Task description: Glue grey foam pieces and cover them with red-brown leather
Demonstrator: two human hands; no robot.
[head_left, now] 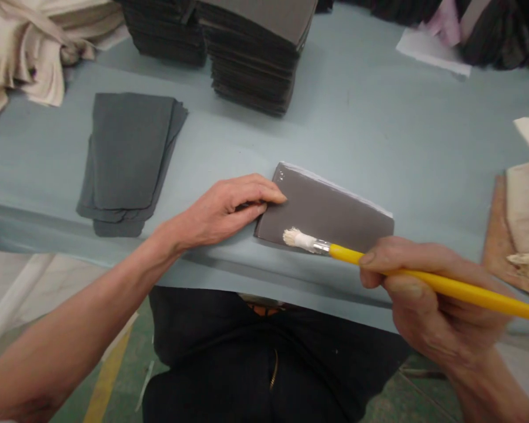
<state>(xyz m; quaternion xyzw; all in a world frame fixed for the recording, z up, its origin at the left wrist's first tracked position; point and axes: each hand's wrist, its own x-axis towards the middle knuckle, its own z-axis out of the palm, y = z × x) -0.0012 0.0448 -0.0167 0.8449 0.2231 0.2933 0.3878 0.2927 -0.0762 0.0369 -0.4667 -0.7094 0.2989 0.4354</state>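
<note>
clearly, the right hand (449,320) grips a yellow brush (347,254), bristles (296,238) over a dark panel (328,205) on the blue table (357,129); the left hand (227,208) rests on the panel's left end, whether pinching it i cannot tell.

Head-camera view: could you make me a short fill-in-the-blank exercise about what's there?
1. The bare right hand grips a yellow-handled ____.
2. The bare left hand touches the flat, dark grey panel, whose far edge bears a line coloured ____.
3. The low pile of dark grey flat pieces lies to that panel's ____ in the picture.

Missing words: brush; white; left.
</note>
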